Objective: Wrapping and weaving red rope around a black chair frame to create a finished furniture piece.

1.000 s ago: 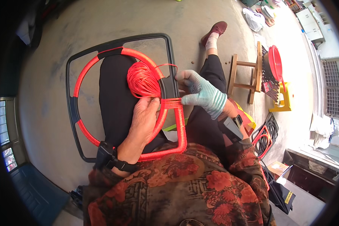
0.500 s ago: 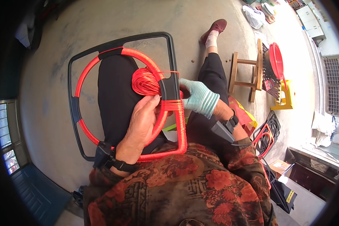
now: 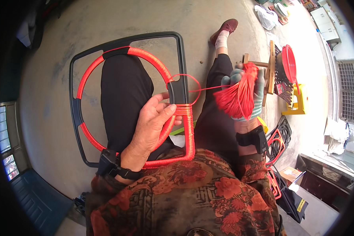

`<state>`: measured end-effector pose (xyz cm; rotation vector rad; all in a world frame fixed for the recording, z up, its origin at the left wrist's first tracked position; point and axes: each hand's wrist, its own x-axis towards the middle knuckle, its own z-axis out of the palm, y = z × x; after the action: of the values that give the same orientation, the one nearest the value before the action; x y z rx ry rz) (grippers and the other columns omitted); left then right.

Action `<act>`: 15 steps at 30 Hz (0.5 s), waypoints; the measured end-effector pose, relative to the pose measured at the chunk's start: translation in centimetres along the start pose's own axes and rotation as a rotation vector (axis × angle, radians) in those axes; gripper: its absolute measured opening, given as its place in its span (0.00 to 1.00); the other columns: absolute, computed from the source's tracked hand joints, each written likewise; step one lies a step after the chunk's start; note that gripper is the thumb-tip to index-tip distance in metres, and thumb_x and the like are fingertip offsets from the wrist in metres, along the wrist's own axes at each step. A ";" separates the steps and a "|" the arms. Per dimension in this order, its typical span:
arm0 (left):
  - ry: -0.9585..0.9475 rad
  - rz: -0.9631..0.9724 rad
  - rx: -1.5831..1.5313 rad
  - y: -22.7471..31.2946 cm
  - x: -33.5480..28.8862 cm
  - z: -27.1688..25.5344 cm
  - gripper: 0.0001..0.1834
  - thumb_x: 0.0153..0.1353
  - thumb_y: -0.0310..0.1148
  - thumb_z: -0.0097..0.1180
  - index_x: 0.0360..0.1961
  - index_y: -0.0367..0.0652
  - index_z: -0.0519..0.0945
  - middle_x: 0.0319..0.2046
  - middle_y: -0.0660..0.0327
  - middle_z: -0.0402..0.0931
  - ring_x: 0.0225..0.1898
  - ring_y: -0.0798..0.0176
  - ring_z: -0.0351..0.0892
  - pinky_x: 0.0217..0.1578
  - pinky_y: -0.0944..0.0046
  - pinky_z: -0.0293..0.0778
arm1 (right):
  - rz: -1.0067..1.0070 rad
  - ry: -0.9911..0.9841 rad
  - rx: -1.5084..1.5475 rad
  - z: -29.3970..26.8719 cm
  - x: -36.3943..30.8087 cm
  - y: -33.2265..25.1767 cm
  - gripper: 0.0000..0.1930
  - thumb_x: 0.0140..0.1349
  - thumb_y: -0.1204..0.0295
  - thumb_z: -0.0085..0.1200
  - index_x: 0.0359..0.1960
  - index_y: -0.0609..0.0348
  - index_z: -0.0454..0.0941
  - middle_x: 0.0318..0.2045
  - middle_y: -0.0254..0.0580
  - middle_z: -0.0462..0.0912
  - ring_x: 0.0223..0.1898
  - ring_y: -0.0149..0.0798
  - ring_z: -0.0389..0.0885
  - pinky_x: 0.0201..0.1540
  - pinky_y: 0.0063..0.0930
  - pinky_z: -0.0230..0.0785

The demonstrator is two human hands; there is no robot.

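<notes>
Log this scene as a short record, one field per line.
Left hand: bare, gripping the frame at its ring
Right hand: in a striped glove, holding a red bundle of cord, clear of the frame
Strand: runs between bundle and frame
Frame: black, lying over the left leg
Wrapping: red, covers parts of the ring and the near edge
Right side: wooden stool, yellow stool

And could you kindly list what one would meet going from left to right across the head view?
Gridded window, left hand, bundle of red cord, red round plastic container, pale wall grille.
</notes>
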<state>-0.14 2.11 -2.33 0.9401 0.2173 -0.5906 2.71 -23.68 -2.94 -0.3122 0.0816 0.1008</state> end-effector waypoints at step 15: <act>0.044 0.039 -0.053 -0.6 0.4 -0.4 0.18 0.66 0.24 0.53 0.55 0.36 0.66 0.44 0.53 0.78 0.34 0.65 0.81 0.34 0.67 0.81 | 0.326 0.014 -0.498 0.3 -4.2 -1.4 0.19 0.48 0.69 0.64 0.40 0.60 0.73 0.25 0.35 0.76 0.25 0.32 0.77 0.30 0.25 0.72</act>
<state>-0.09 1.99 -3.09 0.9045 0.2523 -0.5259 -1.32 -25.34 -1.85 -0.7967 0.1207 0.4455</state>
